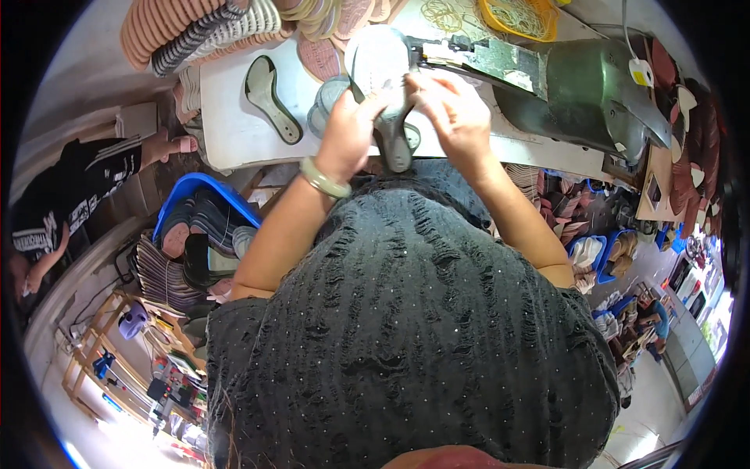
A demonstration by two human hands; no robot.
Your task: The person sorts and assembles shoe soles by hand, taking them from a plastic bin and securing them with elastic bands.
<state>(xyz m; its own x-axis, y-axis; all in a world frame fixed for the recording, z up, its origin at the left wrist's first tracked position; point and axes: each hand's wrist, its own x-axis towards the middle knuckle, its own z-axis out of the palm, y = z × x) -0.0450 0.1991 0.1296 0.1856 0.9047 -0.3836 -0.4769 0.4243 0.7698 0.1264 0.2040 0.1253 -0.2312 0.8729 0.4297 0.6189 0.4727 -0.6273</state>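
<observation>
Sole (381, 66) between hands (349, 134) (both curled)

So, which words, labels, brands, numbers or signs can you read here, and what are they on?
Nothing here is readable enough to quote.
Black clothes, far left: white print, too small and blurred.
White box on the cord: yellow label, too small.
Sole in the left hand: pale top washed out, no text visible.
</observation>
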